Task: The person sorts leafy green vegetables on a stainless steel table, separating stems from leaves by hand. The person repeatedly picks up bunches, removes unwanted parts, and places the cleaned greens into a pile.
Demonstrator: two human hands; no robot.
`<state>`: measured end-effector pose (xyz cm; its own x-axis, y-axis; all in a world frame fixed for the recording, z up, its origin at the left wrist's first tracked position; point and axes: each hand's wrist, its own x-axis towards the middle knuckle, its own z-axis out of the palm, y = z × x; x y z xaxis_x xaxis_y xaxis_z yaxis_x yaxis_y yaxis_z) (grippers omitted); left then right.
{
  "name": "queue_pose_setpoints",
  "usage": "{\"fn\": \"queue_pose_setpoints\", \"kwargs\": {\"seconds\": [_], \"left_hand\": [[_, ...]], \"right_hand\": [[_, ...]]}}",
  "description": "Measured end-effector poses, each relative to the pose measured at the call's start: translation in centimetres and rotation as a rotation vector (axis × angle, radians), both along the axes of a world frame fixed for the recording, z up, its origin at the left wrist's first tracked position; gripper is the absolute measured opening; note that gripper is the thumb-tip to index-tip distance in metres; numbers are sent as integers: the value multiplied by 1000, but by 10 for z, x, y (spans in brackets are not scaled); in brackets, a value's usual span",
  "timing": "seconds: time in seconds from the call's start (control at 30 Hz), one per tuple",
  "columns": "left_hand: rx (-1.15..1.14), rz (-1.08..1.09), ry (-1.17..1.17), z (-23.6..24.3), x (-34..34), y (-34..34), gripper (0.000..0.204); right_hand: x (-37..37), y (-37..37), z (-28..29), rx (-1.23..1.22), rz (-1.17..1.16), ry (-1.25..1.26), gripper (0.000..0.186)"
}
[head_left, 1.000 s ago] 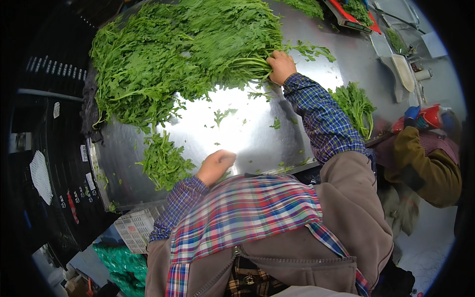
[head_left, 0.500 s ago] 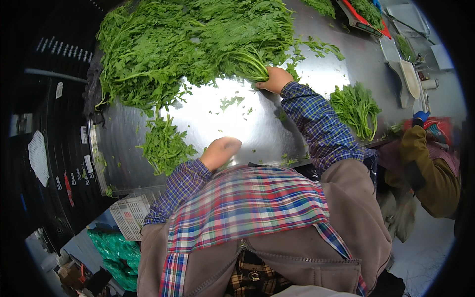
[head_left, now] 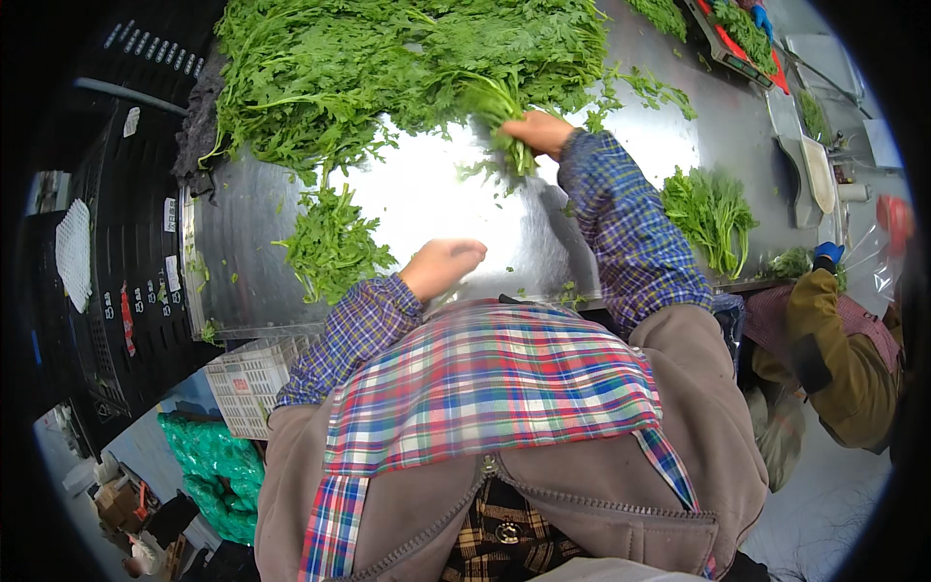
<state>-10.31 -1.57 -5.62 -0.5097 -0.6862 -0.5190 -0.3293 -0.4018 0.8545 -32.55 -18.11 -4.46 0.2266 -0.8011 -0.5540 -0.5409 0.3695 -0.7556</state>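
Note:
My right hand (head_left: 539,133) grips a small bunch of leafy greens (head_left: 497,100) by the stems, its leaves pointing away and slightly blurred. It hangs at the near edge of a big pile of the same feathery greens (head_left: 407,58), with stem ends sticking out below my fingers. My left hand (head_left: 444,267) hovers over the near side of the metal table (head_left: 417,194), fingers curled together and no item showing in it. Just left of it lies a loose clump of greens (head_left: 339,247). Past my right forearm rests a separate bunch (head_left: 713,218), stems toward me.
A scale (head_left: 732,58) with a red-edged tray of greens stands at the far right. Along the left are black crates (head_left: 107,272); below the table's left corner sits a white crate (head_left: 252,383). At right a co-worker's blue-gloved hand (head_left: 829,252) is beside the table edge.
My right hand has pulled its bunch off the pile and swung the stems downward, toward me. The left hand stays nearly in place, fingers curled. The whole view has shifted slightly.

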Motion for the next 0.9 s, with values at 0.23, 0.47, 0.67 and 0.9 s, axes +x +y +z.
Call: {"fn": "queue_pose_setpoints", "kwargs": {"seconds": [0.23, 0.47, 0.67, 0.9], "left_hand": [[111, 188, 97, 6, 6, -7, 23], [-328, 581, 134, 26, -1, -23, 23], [-916, 105, -392, 37, -26, -16, 49], [-904, 130, -249, 30, -23, -11, 49]], "right_hand": [[-21, 20, 88, -36, -33, -1075, 40], [31, 93, 9, 356, -619, -947, 41], [59, 135, -33, 720, -712, -1244, 31], [45, 137, -22, 644, -490, -1250, 33]]}}
